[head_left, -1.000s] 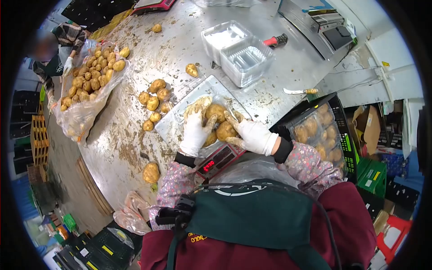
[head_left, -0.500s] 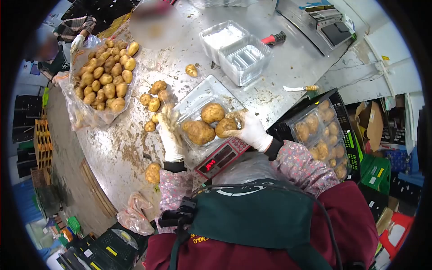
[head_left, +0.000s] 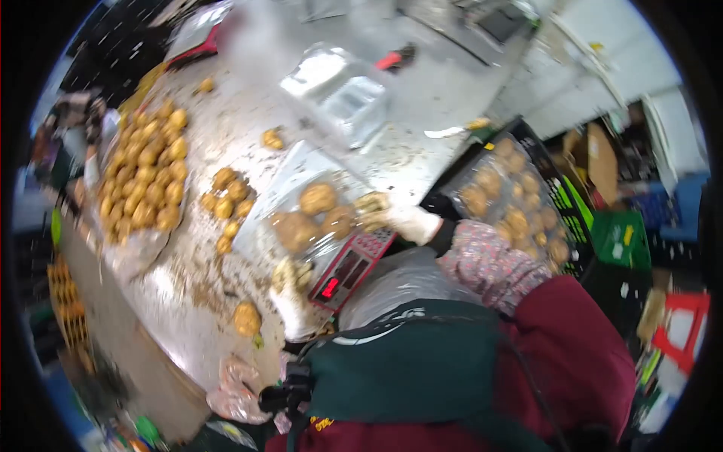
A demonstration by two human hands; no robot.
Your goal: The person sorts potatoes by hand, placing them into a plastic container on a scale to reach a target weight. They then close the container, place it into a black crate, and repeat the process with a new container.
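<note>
A clear plastic clamshell box [head_left: 260,205], its lid laid back, rests on a red-edged digital scale [head_left: 348,273] with lit digits. Inside are three potatoes: one at the top [head_left: 318,198], a large one at left [head_left: 295,232] and one at right [head_left: 338,221]. My right hand [head_left: 399,218], in a soiled white glove, has its fingers at the box's right edge beside the right potato. My left hand [head_left: 294,297], also gloved, is low beside the scale's left end, near the box's lower edge. Motion blur hides the grip of both hands.
At left lies a large plastic bag of potatoes [head_left: 147,177] with a co-worker beside it. Several small potatoes [head_left: 226,197] and a larger one [head_left: 246,319] are loose on the table. Stacked clear boxes [head_left: 339,94], a knife [head_left: 452,130] and a crate of packed potatoes [head_left: 520,203] surround the workspace.
The potato my right hand held is now in the box, with that hand at the box's edge. My left hand has drawn down toward me from the loose potatoes. The view has shifted.
</note>
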